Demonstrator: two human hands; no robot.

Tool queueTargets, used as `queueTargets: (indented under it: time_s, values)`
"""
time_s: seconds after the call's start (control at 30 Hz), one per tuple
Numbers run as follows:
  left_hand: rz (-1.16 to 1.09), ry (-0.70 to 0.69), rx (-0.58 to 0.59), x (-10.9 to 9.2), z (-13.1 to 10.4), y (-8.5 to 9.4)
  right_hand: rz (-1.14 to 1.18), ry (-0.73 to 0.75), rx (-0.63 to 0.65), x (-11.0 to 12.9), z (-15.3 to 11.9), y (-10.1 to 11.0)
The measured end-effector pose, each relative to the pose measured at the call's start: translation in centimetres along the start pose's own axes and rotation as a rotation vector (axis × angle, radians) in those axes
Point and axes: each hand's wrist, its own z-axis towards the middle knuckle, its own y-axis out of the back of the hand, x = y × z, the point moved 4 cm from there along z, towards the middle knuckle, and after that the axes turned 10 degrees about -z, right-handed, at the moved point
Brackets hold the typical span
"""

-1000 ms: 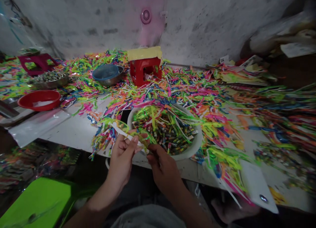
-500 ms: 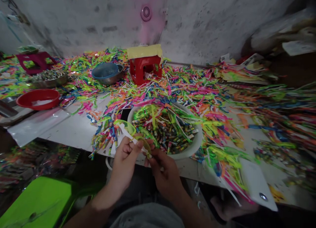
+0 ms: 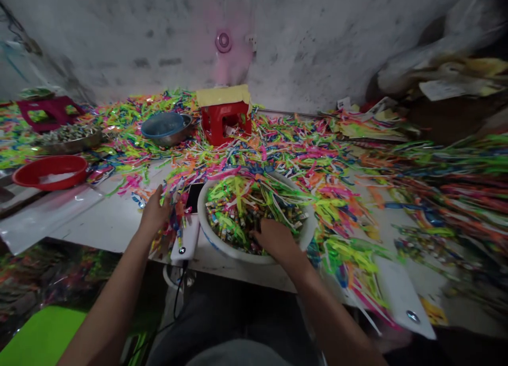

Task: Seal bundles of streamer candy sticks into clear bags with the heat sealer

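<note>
The round dark windows on the white slab (image 3: 189,238) left of the white basin (image 3: 216,245) and on the second white slab (image 3: 405,292) right of it bore small light marks, too small to read. Printing on the pale sheet (image 3: 440,90), far beyond the basin to the right, was also illegible.

The right hand (image 3: 275,239) reached over the basin's near right part, its fingertips down among the small patterned pieces (image 3: 238,223) inside; those tips were hidden, so whether they gripped a piece could not be told. The left hand (image 3: 156,211) was well apart from it, left of the basin, fingers loosely parted over the near edge of the coloured strips (image 3: 297,154). Its far fingers blended into them, and any contact was unclear.

Both forearms came up from the lower edge of the view, the left slanting inward, the right running toward the basin with the wrist near its rim, palm down.

A dark-screened phone (image 3: 194,198) lay on the bench (image 3: 113,218) just left of the basin, partly under strips. Behind the basin stood a red stool (image 3: 216,125) with a yellow cover (image 3: 222,95).
</note>
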Motion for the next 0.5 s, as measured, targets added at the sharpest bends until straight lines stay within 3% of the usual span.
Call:
queueTargets:
  time_s: [0.1, 0.2, 0.3, 0.4, 0.5]
  values:
    - [0.048, -0.375, 0.142, -4.8, -2.2, -2.5, 0.006, 0.033, -0.015, 0.8, 1.0, 0.0]
    - [0.113, -0.652, 0.56, -9.5, -5.7, -6.5, 0.097, 0.1, -0.091, 0.8, 1.1, 0.5]
    - [0.247, -0.73, 0.889, -11.6, -8.0, -9.5, 0.375, 0.16, -0.198, -0.1, -0.2, 1.2]
    - [0.258, -0.718, 0.96, -11.8, -8.1, -10.3, 0.732, 0.161, -0.294, -1.7, -2.5, 1.2]
    - [-0.039, -0.577, 0.855, -11.9, -7.4, -8.9, 1.059, 0.12, -0.353, -3.4, -4.7, 0.4]
